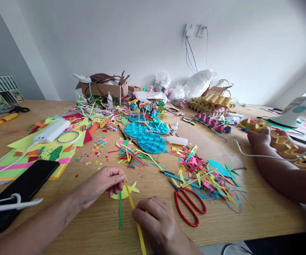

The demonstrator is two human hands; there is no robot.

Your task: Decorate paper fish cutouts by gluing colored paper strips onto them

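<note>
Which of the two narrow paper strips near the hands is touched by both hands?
The yellow strip, which runs from the left hand to the right hand; the green strip is at the left hand only.

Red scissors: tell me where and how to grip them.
Best by the red handle loops, coming from the near side, probably with the right hand: the loops lie spread toward the person, while the blades point away.

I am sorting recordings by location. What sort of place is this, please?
Probably a craft workspace: red-handled scissors, a pile of colourful paper scraps and stacked egg trays suggest this.
</note>
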